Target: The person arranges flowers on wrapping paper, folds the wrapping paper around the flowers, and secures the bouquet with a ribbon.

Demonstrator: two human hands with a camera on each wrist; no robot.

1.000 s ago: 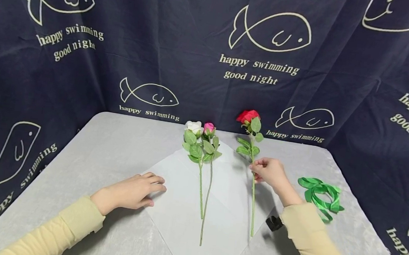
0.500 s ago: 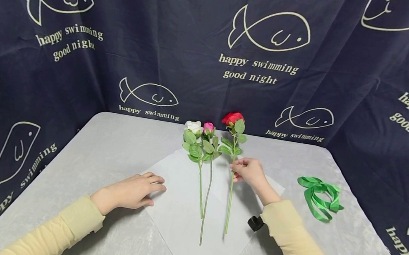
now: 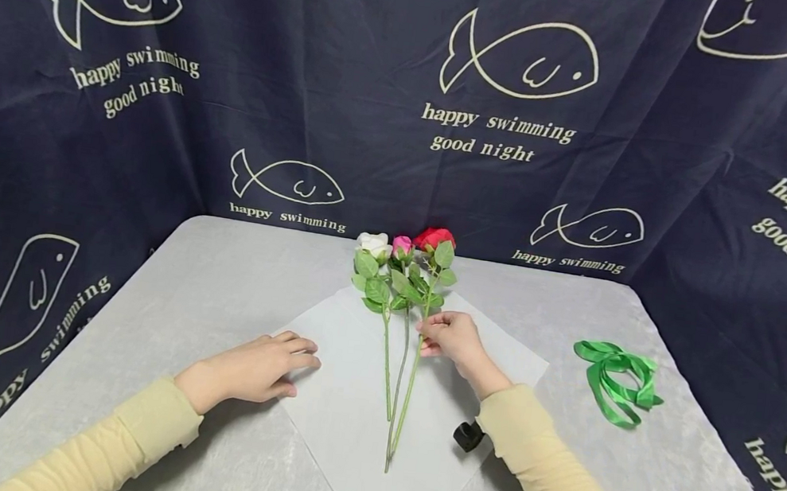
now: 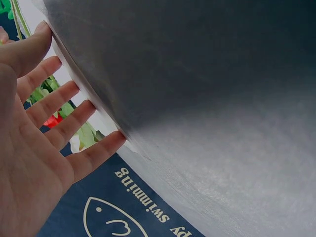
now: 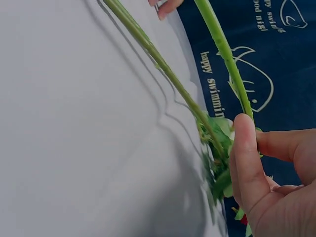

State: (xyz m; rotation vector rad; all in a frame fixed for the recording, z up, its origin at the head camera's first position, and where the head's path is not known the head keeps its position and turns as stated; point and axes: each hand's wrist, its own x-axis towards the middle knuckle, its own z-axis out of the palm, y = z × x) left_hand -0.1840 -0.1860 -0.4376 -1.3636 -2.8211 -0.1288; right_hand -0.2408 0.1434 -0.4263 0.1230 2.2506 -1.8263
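A red rose (image 3: 435, 239) is pinched by its green stem between the thumb and fingers of my right hand (image 3: 454, 338). In the right wrist view that stem (image 5: 223, 47) stands a little above the paper. Just left of it, a pink rose (image 3: 402, 246) and a white rose (image 3: 373, 246) lie side by side on a sheet of white paper (image 3: 346, 352), set cornerwise. My left hand (image 3: 258, 366) rests at the paper's left corner with fingers spread. In the left wrist view its fingertips (image 4: 114, 140) touch the paper's edge.
A loose coil of green ribbon (image 3: 620, 381) lies on the right of the grey cloth-covered table (image 3: 231, 284). Dark blue curtains (image 3: 380, 100) with fish prints enclose the back and sides. A black camera mount (image 3: 468, 436) sits under my right wrist.
My right hand has carried the red rose leftward, from the paper's right side to beside the pink rose, its stem now slanting. My left hand has stayed still.
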